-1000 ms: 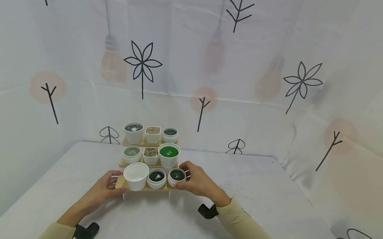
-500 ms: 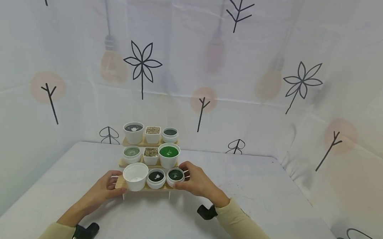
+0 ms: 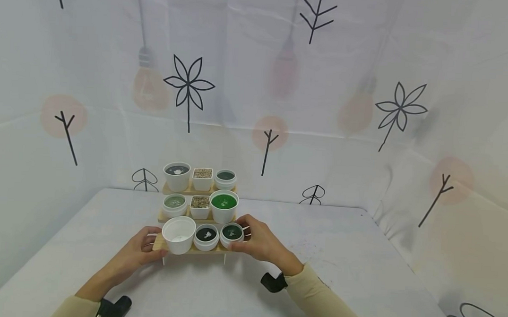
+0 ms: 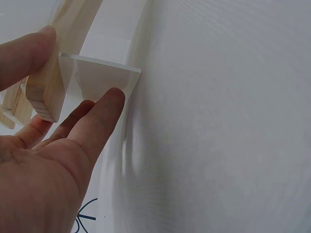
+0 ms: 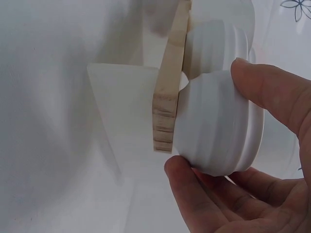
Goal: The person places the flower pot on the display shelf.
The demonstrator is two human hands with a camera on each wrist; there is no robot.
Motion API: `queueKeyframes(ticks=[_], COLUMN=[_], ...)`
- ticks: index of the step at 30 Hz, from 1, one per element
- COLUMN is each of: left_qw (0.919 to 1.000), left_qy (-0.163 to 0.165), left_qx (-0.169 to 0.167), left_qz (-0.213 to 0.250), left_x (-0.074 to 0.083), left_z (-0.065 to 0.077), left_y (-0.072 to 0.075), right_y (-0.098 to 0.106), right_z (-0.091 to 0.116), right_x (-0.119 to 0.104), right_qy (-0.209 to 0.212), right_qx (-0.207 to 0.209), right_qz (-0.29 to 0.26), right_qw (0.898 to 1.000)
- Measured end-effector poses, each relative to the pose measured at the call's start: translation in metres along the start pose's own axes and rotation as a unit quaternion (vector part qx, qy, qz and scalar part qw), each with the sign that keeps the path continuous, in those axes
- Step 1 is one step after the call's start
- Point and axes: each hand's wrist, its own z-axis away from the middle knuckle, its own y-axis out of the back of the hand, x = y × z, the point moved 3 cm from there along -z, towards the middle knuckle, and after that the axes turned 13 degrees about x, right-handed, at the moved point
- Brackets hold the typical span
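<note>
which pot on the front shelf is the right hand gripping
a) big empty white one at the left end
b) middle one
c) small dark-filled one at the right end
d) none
c: the right hand curls its fingers round the small white pot at the shelf's right end.

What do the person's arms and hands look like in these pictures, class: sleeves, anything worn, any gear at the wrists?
Both hands are bare, with no gloves or rings visible. The left hand and right hand come out of long, plain beige sleeves that end at the wrists. A small black device sits under the right wrist, and a similar black device sits under the left. No cables or markings show.
</note>
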Motion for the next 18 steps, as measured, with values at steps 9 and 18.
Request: queueKeyframes(ticks=[9,18], left_qw=[1.0,1.0], left_qy=[-0.004,-0.004], left_qx=[-0.002,-0.005], left_qz=[-0.002,-0.006], left_x=[0.0013,0.0043], left_z=[0.0001,0.0034], left_y=[-0.0002,0.0], right_y=[0.0023,0.0044], right_z=[0.0001,0.0002], right_x=[0.001,-0.0004], right_qy=[0.015,0.01], right_qx=[-0.001,-0.006], right_qz=[-0.007,-0.002], right_qw=[1.0,1.0])
